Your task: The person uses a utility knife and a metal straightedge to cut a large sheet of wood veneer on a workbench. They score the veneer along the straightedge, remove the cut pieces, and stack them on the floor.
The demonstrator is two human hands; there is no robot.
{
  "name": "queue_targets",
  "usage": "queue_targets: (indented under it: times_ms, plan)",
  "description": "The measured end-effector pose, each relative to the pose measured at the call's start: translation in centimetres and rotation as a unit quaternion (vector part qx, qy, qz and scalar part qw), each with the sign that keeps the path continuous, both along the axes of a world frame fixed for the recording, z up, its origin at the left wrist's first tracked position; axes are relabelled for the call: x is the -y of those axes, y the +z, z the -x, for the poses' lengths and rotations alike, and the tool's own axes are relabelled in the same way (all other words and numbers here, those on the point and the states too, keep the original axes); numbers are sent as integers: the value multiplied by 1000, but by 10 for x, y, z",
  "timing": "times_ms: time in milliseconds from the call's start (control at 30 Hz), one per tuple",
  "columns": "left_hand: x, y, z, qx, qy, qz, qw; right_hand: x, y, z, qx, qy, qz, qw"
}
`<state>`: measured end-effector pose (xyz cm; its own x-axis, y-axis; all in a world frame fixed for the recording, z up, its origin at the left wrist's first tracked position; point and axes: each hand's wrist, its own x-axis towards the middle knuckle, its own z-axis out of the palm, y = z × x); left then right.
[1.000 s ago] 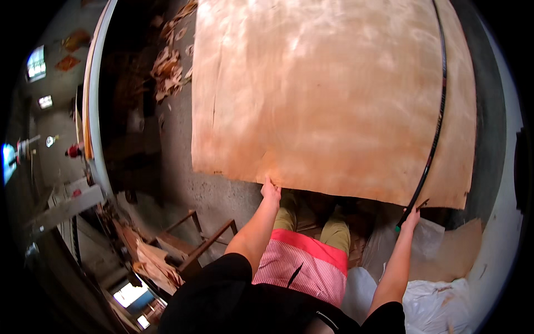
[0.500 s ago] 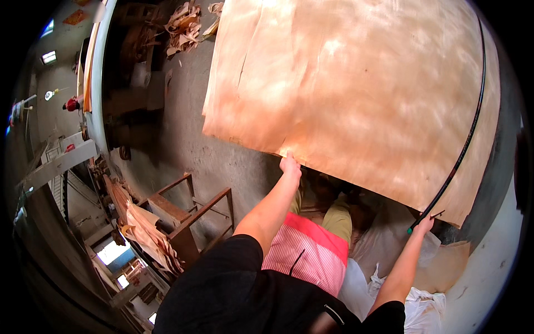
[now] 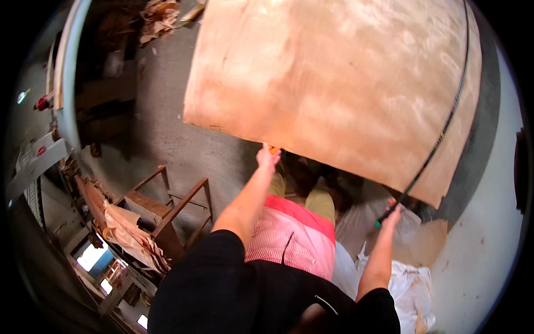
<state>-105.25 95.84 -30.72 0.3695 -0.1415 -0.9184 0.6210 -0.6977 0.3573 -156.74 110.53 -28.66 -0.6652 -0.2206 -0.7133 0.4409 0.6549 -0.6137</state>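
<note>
Veneer sheet (image 3: 339,94), thin and pale, hangs lifted over the concrete floor (image 3: 167,128). The left hand (image 3: 267,157) pinches its near edge; the right hand (image 3: 392,214) is closed on a long black rod (image 3: 439,139) running up across the sheet. Held at so few places, it could sag and crack, or snag on the metal frame (image 3: 167,206) nearby.
</note>
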Motion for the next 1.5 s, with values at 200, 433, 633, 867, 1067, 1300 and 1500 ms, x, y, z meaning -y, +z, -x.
queue_targets:
  times_ms: [200, 433, 633, 867, 1067, 1300, 1500]
  plan:
    - [-30, 36, -18, -61, -339, -32, 938, 47, 51, -109, 326, 9, 144, 934]
    - [-32, 88, 44, -213, -571, 41, 792, 100, 96, -194, 467, 18, 236, 852]
    - [-16, 142, 97, -329, -539, 77, 772, 114, 114, -246, 361, 183, 168, 899]
    - [-9, 142, 52, -257, -649, 70, 713, 102, 114, -321, 294, 210, 155, 920]
    - [35, 145, -25, -68, -738, 48, 670, 61, 162, -358, 210, 395, -19, 894]
    - [68, 154, -95, 41, -749, 27, 661, -46, 159, -402, 42, 473, -102, 874]
    - [43, 163, -96, 23, -760, 43, 648, -103, 145, -437, 25, 376, -144, 915]
